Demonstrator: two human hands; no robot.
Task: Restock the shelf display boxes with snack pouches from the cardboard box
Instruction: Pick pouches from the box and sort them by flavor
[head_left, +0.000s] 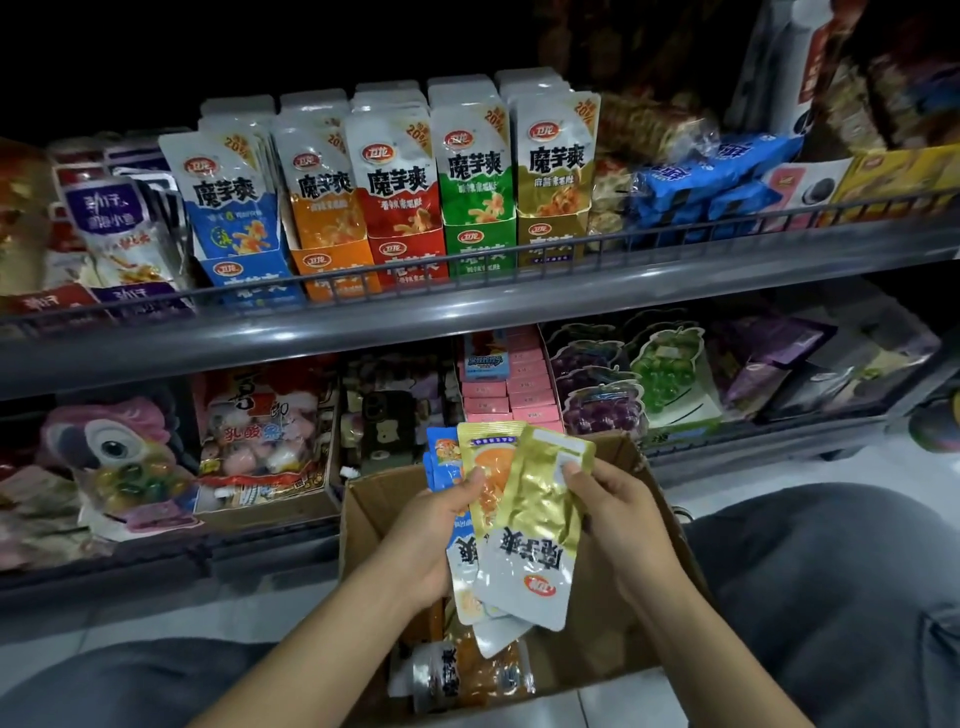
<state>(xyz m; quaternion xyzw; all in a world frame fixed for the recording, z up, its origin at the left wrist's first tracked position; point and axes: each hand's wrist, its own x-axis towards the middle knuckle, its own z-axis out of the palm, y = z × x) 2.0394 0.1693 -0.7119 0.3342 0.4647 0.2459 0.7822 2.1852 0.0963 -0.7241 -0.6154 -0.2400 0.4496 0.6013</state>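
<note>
The gold pouch (535, 525) is upside down: its white end with the red logo points toward the person, its gold end points up toward the shelf, and its long axis is almost vertical, a little tilted. It lies on top of a fan of pouches (480, 499) above the open cardboard box (649, 644). In the fan I can count one orange pouch and at least two blue ones behind; more may be hidden. The left hand (441, 535) grips the fan from the left, with the thumb on the orange front and the other fingers curled behind. The right hand (618, 519) pinches the right edge of the gold pouch near its top corner. More pouches lie inside the box. On the upper shelf stand five display boxes (415, 254) in a row: blue, orange, red, green, gold.
</note>
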